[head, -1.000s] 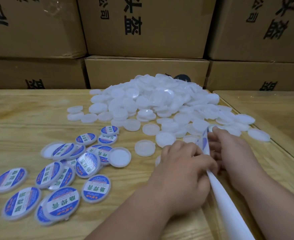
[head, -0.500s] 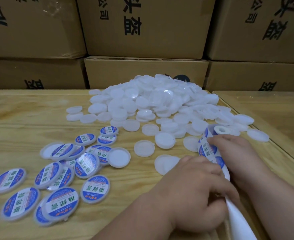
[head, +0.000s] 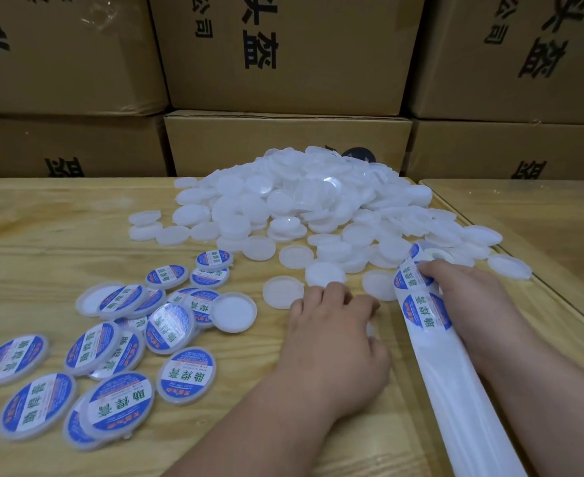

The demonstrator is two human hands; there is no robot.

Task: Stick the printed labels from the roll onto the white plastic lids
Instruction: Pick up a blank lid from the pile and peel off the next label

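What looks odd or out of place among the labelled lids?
One lid at the right edge of the labelled lids lies rim up with no label showing. Nothing looks spilled or damaged.

Brown corrugated cardboard boxes [head: 283, 53] printed with large black characters fill the upper frame, stacked in two tiers. Below them a pale wooden table [head: 60, 235] spans the frame, a second tabletop [head: 541, 215] at right.

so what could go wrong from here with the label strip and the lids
The left hand covers a plain lid that barely shows, so the label could go on off-centre. The long white backing strip trails off the wooden table edge and may drag the printed label roll that the right hand holds. The heaped white plastic lids could slide into the work area.
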